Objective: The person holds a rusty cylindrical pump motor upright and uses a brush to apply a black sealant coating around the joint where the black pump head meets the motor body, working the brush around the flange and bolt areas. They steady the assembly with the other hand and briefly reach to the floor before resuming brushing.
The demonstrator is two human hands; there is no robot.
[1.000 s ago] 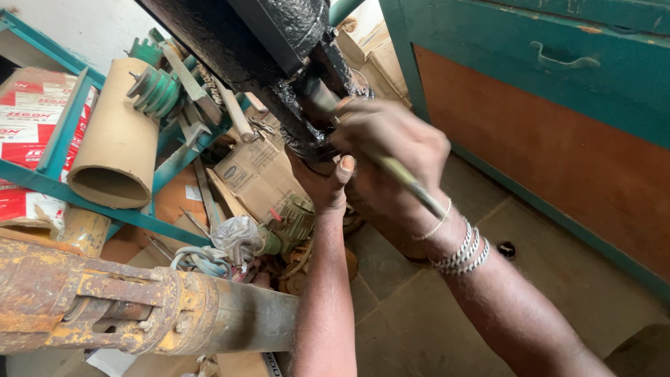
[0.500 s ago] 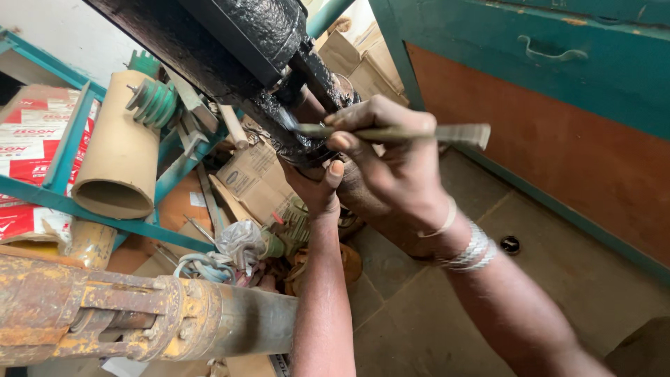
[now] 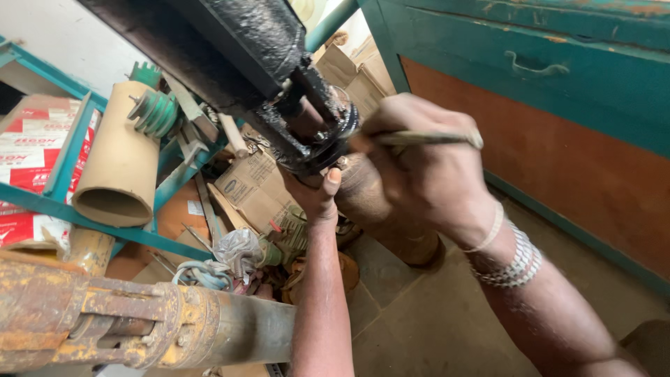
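A black greasy machine body (image 3: 230, 49) slopes down from the top left to a round flanged end (image 3: 317, 136). My right hand (image 3: 426, 174) is closed around a thin metal rod tool (image 3: 426, 137) whose tip meets that flanged end. My left hand (image 3: 317, 199) reaches up from below, its thumb pressed against the underside of the flange. A brown cylindrical part (image 3: 380, 209) runs down behind both hands toward the floor. Bracelets ring my right wrist.
A rusty pump shaft (image 3: 139, 324) lies across the bottom left. A tan pipe (image 3: 118, 167), green pulley (image 3: 153, 112), cartons and tools crowd a teal shelf frame (image 3: 49, 199). A teal cabinet with a drawer handle (image 3: 537, 70) stands on the right. Tiled floor (image 3: 419, 321) below.
My right hand has turned the rod from slanting down to level, and its tip has closed in on the flanged end. The view has moved nearer to the machine.
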